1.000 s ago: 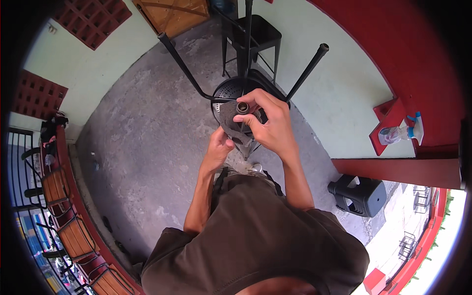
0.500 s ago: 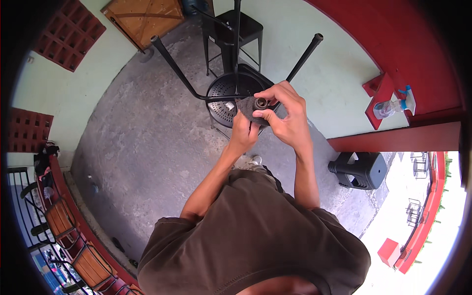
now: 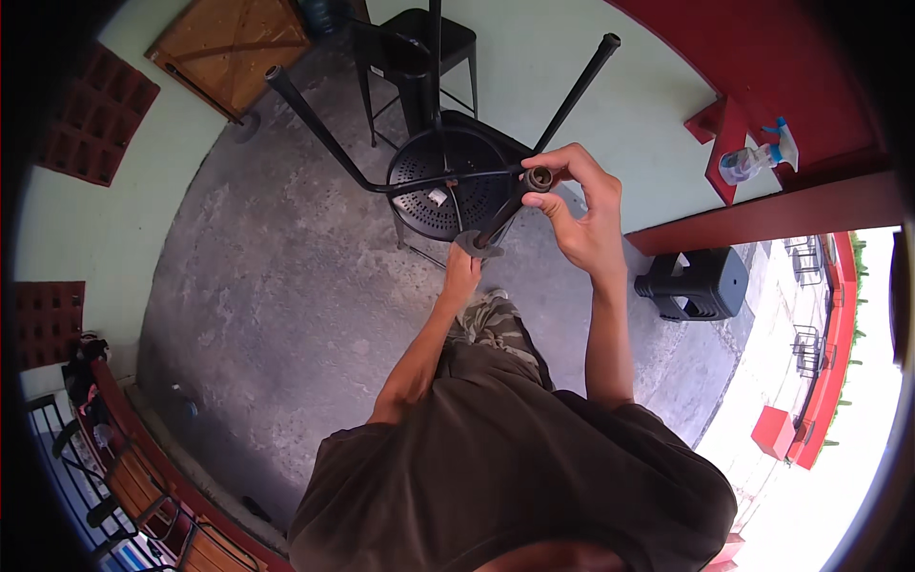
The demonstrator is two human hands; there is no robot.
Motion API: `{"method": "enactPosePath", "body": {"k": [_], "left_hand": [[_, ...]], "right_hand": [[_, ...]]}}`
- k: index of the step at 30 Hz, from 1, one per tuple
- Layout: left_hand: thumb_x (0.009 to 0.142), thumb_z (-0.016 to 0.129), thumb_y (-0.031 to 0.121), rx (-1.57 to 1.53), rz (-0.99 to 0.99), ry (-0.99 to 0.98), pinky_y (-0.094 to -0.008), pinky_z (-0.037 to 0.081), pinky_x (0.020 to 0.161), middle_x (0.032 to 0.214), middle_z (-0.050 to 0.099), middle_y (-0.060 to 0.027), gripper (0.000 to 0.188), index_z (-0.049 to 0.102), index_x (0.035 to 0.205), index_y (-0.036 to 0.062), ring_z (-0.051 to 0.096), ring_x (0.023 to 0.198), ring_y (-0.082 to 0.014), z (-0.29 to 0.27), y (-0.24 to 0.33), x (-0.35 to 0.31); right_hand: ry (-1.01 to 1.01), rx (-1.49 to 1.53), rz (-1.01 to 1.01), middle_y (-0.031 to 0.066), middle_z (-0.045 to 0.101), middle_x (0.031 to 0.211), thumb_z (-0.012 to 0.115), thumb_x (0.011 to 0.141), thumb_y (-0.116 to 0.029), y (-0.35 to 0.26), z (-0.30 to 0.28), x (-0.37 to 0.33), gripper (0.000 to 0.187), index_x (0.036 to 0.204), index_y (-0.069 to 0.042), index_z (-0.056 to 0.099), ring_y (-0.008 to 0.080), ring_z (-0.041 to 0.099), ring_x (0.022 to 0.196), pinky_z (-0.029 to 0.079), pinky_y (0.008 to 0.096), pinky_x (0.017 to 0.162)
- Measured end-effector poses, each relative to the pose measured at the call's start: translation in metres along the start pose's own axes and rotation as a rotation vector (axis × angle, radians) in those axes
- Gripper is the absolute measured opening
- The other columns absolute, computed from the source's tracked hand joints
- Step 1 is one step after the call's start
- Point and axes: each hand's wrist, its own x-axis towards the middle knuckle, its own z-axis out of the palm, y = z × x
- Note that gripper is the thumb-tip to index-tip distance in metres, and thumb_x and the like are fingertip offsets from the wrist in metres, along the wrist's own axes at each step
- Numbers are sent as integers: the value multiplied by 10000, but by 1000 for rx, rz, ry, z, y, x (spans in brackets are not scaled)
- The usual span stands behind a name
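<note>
A black metal chair with a round perforated seat [image 3: 429, 205] stands upside down in front of me, its legs pointing up. My right hand [image 3: 593, 221] pinches the open tube end of the nearest chair leg [image 3: 508, 212] between thumb and fingers. Lower on that same leg, my left hand [image 3: 461, 275] presses a dark grey cloth [image 3: 479, 246] around the tube; its fingers are partly hidden by the cloth. A small white label [image 3: 437, 196] shows on the seat.
Behind the chair is a black stool [image 3: 448, 38] by the wall. A dark plastic stool [image 3: 701, 284] stands at the right. A spray bottle [image 3: 748, 164] rests on a red shelf. A wooden panel [image 3: 229, 52] leans at the back left; wooden-seated chairs [image 3: 143, 486] line the lower left.
My left hand and the cloth have slid down the leg, away from its tube end. The right hand stays at that end. The whole view has shifted slightly.
</note>
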Motion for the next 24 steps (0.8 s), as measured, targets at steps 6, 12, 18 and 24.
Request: {"method": "enactPosePath", "body": {"k": [6,12,18,24], "left_hand": [[720,593,-42,185,89,-135,-438,388,971,1066,612,-160,261,644,966,30,550,1049,-362,-17,-24,9],[767,569,-60,-146,-103,-126,-403,464,852,962,630,-162,253,601,1011,-1,610,896,-364,-20,42,33],[827,524,-52,-302,115,-102,-348,481,773,911,614,-142,251,548,1076,-26,618,853,-266,-51,145,92],[849,520,-25,-369,285,-80,-344,480,781,968,620,-143,253,549,1101,-25,625,874,-277,-60,180,122]], "right_hand": [[50,40,28,57,646,824,690,764,-49,8,9,0,235,987,-3,637,139,625,796,482,271,761],[46,75,22,58,644,831,687,752,-44,13,5,0,229,974,-5,643,136,604,776,486,280,748],[58,22,-14,73,647,903,692,723,-65,11,7,-2,253,969,-20,651,181,586,888,472,305,809],[52,-70,-151,83,673,1015,694,710,-104,15,5,6,242,935,-28,647,246,517,1060,414,358,938]]}}
